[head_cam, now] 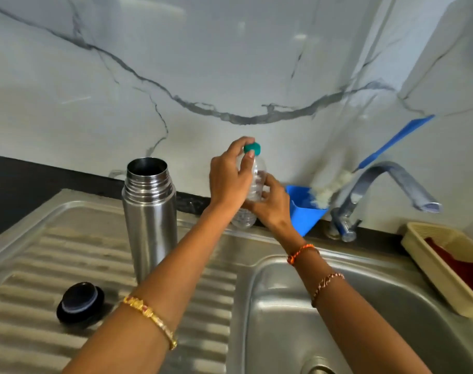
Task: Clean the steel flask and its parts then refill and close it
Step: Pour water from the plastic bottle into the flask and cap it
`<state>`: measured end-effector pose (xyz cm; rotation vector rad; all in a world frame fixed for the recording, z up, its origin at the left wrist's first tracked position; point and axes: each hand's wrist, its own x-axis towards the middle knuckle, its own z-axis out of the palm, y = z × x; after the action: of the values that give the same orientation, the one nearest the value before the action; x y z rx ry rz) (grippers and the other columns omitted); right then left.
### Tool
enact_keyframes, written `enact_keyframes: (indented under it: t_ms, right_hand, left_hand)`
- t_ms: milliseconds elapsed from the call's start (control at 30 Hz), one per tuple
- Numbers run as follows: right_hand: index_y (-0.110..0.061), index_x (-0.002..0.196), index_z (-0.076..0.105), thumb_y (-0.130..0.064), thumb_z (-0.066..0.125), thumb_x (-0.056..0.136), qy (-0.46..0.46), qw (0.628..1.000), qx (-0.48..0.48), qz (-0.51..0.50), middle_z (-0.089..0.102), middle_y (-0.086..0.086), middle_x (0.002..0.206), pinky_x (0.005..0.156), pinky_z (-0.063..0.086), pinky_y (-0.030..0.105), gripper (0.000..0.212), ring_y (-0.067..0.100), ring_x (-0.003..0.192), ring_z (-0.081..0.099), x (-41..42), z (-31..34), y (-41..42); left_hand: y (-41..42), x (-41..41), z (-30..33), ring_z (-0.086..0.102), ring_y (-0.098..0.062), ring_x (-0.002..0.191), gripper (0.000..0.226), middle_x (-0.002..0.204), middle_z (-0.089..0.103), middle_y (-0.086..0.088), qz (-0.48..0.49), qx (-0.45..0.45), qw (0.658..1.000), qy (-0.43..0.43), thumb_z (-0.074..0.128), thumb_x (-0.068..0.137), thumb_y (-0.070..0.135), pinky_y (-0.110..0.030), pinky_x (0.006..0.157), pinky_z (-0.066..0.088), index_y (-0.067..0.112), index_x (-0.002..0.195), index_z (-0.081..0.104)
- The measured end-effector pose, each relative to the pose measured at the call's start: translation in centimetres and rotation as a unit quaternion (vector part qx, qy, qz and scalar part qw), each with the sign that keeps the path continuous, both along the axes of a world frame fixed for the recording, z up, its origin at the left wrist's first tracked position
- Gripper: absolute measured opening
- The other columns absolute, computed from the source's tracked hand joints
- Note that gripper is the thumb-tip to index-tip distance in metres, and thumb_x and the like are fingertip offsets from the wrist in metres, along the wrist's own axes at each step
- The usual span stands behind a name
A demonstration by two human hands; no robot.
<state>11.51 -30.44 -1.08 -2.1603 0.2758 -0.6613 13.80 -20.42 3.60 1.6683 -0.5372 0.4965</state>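
The open steel flask [149,211] stands upright on the ribbed drainboard [41,265]. Its black stopper [81,302] lies in front of it at the left. Behind the sink rim stands a clear plastic bottle [257,190] with a green cap [252,148]. My left hand [230,176] pinches the green cap with thumb and fingers. My right hand [273,205] grips the bottle's body from the right side. The lower part of the bottle is partly hidden by my hands.
A blue holder [305,211] with a bottle brush [391,147] stands right of the bottle. The steel tap [386,184] curves over the sink basin [365,319]. A beige tray [445,268] with a red cloth sits at the far right.
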Motion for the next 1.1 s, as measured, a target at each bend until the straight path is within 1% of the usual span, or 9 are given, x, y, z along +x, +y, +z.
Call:
enact_keyframes:
  t_ms: [167,300,400,500,600,733,833,933,1100]
  right_hand:
    - [-0.012,0.122,0.053,-0.018,0.080,0.066,-0.025,0.998,0.048,0.011,0.062,-0.004,0.105,0.088,0.052,0.038,0.063,0.015,0.096,0.060,4.9,-1.2,-1.3]
    - [-0.015,0.123,0.057,-0.011,0.078,0.068,-0.031,0.997,0.062,0.038,0.064,-0.008,0.103,0.084,0.048,0.019,0.060,0.006,0.094,0.058,6.0,-3.2,-2.3]
    - [-0.015,0.125,0.054,-0.011,0.076,0.073,-0.034,0.995,0.072,0.056,0.064,-0.008,0.106,0.082,0.048,0.010,0.057,0.006,0.096,0.059,6.6,-3.8,-3.0]
    - [-0.013,0.130,0.050,-0.016,0.076,0.074,-0.031,0.995,0.073,0.061,0.064,0.002,0.117,0.089,0.052,0.026,0.061,0.016,0.104,0.061,6.8,-4.7,-3.3]
    - [-0.012,0.132,0.045,-0.018,0.077,0.072,-0.027,0.996,0.052,0.065,0.060,0.003,0.120,0.091,0.051,0.034,0.068,0.020,0.107,0.059,6.4,-5.0,-3.1]
    - [-0.009,0.145,0.018,-0.024,0.078,0.071,0.006,0.999,-0.020,0.040,0.034,0.011,0.143,0.107,0.036,0.034,0.097,0.024,0.130,0.038,4.9,-4.7,-2.9]
    - [-0.002,0.130,0.039,-0.009,0.074,0.075,-0.052,0.996,-0.077,-0.010,0.046,0.013,0.124,0.086,0.038,0.015,0.066,0.022,0.108,0.050,1.7,-3.3,-2.0]
    - [0.002,0.094,0.050,0.004,0.067,0.071,-0.167,0.974,-0.130,-0.084,0.045,0.007,0.091,0.066,0.041,0.025,0.028,0.025,0.075,0.052,-1.9,-2.2,-0.5]
    - [0.000,0.084,0.048,-0.001,0.061,0.079,-0.320,0.928,-0.124,-0.147,0.042,0.002,0.081,0.060,0.038,0.019,0.014,0.027,0.059,0.050,-8.5,-0.9,3.7]
  left_hand:
    - [-2.4,4.0,-2.0,0.050,-0.021,0.120,0.043,0.134,0.052,-0.002,0.011,0.025,0.999,0.040,0.041,0.097,0.008,-0.022,0.095,0.041,0.024,0.137,0.043]
    - [-3.3,5.8,-3.9,0.047,-0.019,0.123,0.050,0.140,0.046,0.001,0.036,0.048,0.996,0.072,0.039,0.098,0.011,-0.017,0.088,0.036,0.031,0.143,0.030]
    - [-3.9,6.7,-4.1,0.044,-0.022,0.126,0.052,0.142,0.044,0.000,0.030,0.073,0.995,0.054,0.042,0.098,0.016,-0.027,0.097,0.039,0.032,0.144,0.026]
    - [-4.2,7.2,-4.2,0.040,-0.023,0.129,0.052,0.143,0.042,-0.004,0.033,0.089,0.992,0.078,0.047,0.096,0.024,-0.037,0.103,0.039,0.023,0.144,0.029]
    - [-4.2,7.0,-4.4,0.041,-0.022,0.129,0.046,0.140,0.045,-0.007,0.046,0.093,0.990,0.091,0.048,0.095,0.025,-0.031,0.103,0.036,0.012,0.139,0.038]
    - [-3.9,5.9,-4.5,0.041,-0.019,0.124,0.036,0.135,0.047,-0.006,0.088,0.065,0.992,0.067,0.040,0.097,0.011,-0.015,0.092,0.030,0.012,0.132,0.044]
    - [-2.9,3.7,-4.2,0.050,-0.023,0.111,0.028,0.120,0.058,-0.008,0.079,0.050,0.996,-0.013,0.041,0.094,0.007,-0.009,0.082,0.028,0.008,0.119,0.055]
    - [-1.0,-0.1,-4.2,0.061,-0.025,0.092,0.024,0.100,0.067,-0.008,0.003,0.043,0.995,-0.093,0.043,0.092,0.011,-0.020,0.077,0.042,0.004,0.102,0.064]
    - [6.0,-7.2,-5.0,0.058,-0.019,0.083,0.020,0.089,0.066,-0.007,-0.021,0.014,0.977,-0.214,0.045,0.092,0.007,-0.029,0.073,0.048,0.002,0.097,0.063]
